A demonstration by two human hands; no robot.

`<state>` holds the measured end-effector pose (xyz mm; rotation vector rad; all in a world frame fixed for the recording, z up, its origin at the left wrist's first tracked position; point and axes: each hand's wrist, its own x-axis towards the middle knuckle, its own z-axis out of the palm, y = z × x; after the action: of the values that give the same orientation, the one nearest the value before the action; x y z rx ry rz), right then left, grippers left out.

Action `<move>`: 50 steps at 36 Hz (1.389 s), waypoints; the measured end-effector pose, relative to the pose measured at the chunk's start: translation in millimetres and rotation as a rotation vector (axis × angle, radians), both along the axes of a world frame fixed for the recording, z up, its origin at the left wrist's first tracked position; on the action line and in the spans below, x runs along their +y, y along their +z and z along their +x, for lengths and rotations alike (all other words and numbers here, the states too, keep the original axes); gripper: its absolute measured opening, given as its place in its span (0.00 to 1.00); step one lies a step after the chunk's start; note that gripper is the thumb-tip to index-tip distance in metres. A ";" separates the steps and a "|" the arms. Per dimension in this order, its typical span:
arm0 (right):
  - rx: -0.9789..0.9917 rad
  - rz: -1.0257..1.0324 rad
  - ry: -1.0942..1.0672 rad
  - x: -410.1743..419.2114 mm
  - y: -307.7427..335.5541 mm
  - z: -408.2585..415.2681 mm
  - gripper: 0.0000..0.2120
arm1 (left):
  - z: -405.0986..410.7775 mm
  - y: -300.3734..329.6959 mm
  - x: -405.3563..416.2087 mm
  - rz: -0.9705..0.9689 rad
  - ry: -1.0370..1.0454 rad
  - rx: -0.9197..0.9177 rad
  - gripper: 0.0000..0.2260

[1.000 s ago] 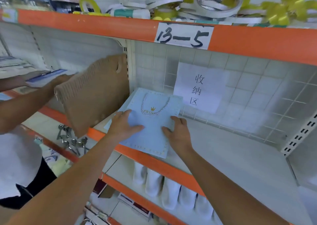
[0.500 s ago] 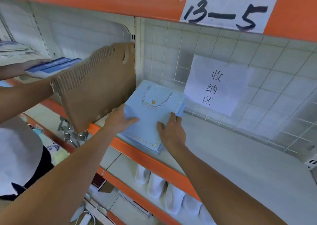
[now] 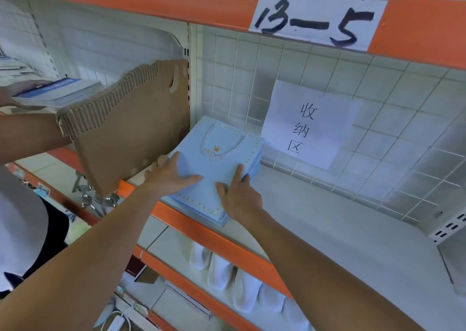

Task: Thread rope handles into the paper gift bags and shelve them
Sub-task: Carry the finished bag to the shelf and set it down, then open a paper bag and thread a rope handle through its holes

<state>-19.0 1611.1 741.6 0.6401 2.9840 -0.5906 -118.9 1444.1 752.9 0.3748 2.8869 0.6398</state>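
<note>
Head cam: stack of pale-blue gift bags [image 3: 214, 171] lies flat on shelf [image 3: 327, 229], front-left corner, against cardboard divider [image 3: 126, 134] at 9 o'clock. Your left hand [image 3: 171, 177] & right hand [image 3: 239, 197] rest on top w/ straight fingers, pressing, gripping nothing. Rope handle [image 3: 222, 141] end points to 1 o'clock; long axis runs 7–1. Est. light, thin paper, slick, creases easily; hold by side edges, not by rope.

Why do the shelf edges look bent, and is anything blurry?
Head view: the wide-angle lens bows the orange shelf edge and wire grid; light is flat and soft; the gift bags and number label are readable, the frame corners smeared.
</note>
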 end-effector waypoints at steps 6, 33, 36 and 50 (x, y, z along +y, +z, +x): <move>0.032 0.021 0.022 10.8 19.8 26.6 0.33 | 21.4 17.0 13.4 -0.059 -0.055 0.216 0.37; -0.064 0.292 -0.565 98.7 21.2 432.8 0.24 | 357.6 6.4 188.2 -0.031 -0.834 0.453 0.28; -0.080 0.262 -0.663 93.4 16.6 495.7 0.23 | 415.9 2.8 199.3 0.026 -0.935 0.451 0.26; -0.100 0.250 -1.125 -34.6 -21.3 831.4 0.19 | 754.2 -16.1 174.2 0.134 -1.436 0.428 0.24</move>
<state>812.5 1576.5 720.3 2.2762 2.3489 -0.1474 635.3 1618.3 736.9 2.4067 1.9625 0.4339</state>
